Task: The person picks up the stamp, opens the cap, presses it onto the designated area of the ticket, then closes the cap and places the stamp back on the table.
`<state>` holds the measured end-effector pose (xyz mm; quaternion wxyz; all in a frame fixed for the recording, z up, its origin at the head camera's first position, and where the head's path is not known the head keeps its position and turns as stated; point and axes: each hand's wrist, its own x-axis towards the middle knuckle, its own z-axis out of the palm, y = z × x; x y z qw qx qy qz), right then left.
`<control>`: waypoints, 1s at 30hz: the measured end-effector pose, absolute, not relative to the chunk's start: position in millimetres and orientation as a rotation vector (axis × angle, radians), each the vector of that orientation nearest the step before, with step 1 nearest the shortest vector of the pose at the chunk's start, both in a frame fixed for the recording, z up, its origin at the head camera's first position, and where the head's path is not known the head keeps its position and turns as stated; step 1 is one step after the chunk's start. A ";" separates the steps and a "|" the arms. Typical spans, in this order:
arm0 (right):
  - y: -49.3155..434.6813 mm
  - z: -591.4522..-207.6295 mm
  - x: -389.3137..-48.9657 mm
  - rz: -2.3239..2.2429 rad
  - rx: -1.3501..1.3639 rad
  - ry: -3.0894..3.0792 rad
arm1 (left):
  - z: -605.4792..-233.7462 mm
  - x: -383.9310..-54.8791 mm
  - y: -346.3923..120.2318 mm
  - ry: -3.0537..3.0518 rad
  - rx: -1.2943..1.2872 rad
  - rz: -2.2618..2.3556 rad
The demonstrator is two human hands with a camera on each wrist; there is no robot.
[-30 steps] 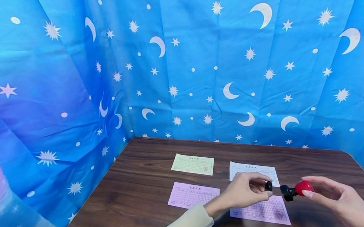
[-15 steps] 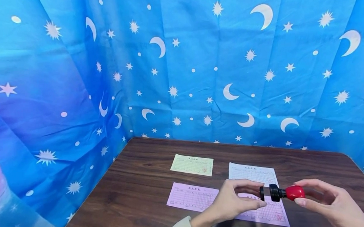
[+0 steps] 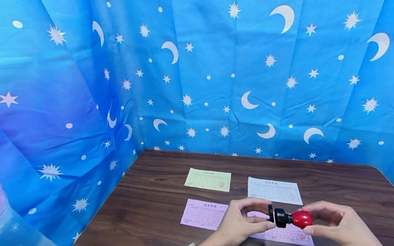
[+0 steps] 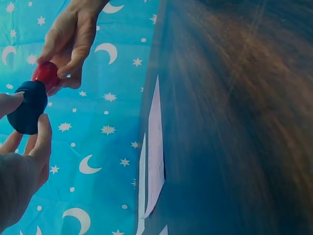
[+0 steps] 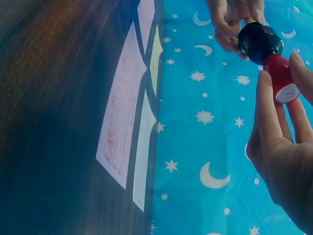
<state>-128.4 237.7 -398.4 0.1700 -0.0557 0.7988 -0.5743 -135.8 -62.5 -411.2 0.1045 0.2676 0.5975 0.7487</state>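
A self-inking stamp with a red handle [image 3: 301, 219] and a round black head [image 3: 280, 217] lies sideways in the air above the papers. My right hand [image 3: 341, 223] pinches the red handle between thumb and fingers. Between its thumb and fingers, my left hand [image 3: 234, 222] holds a thin round black cap [image 3: 271, 213]. The cap faces the stamp's head, with only a narrow gap between them in the head view. Seen from the left wrist, cap and head merge into one dark shape [image 4: 28, 107]. The right wrist view shows a white disc [image 5: 287, 93] on the handle's end.
On the dark wooden table [image 3: 137, 199] lie a green slip [image 3: 208, 180], a white slip [image 3: 274, 193], a left pink slip [image 3: 201, 214] and a right pink slip [image 3: 287, 236], partly under the hands. A blue curtain [image 3: 210, 56] hangs behind.
Both hands have moved left and slightly down. The stamp has turned its black head toward the cap, and the gap between the two has narrowed.
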 end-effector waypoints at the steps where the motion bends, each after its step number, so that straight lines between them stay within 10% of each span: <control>1: 236.9 -398.4 -129.1 -1.632 -0.164 2.263 | -411.4 -135.1 -63.5 1.752 0.804 2.207; 30: 238.2 -400.0 -130.9 -1.628 -0.332 2.236 | -414.7 -132.6 -63.8 1.706 0.842 2.182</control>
